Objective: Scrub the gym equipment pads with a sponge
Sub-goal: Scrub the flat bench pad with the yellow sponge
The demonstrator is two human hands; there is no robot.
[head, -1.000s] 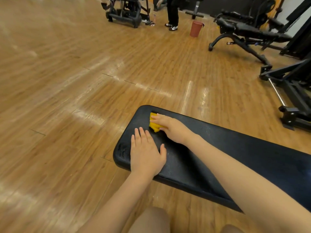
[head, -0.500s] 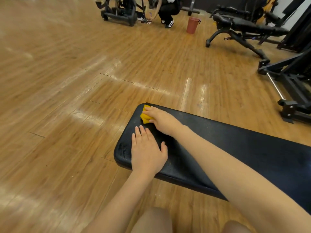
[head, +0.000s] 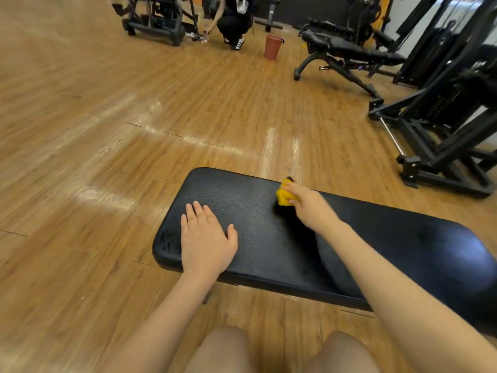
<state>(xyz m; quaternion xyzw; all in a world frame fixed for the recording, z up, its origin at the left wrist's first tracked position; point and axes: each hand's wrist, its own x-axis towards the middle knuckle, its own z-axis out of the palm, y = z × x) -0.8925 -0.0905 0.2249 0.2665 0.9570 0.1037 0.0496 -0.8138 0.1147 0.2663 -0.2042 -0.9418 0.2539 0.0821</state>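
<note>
A long black bench pad lies across the wooden floor in front of me, its surface dotted with wet spots. My left hand rests flat on the pad's left end, fingers straight. My right hand grips a yellow sponge and presses it on the pad near its far edge. Most of the sponge is hidden under my fingers.
My knees are at the bottom edge. A black weight machine stands at the right and an adjustable bench behind it. A reddish bucket stands far back beside a crouching person near another machine.
My right hand has slid the sponge from the pad's far left corner to the right along the far edge. My left hand stays flat on the pad. The person at the back crouched down.
</note>
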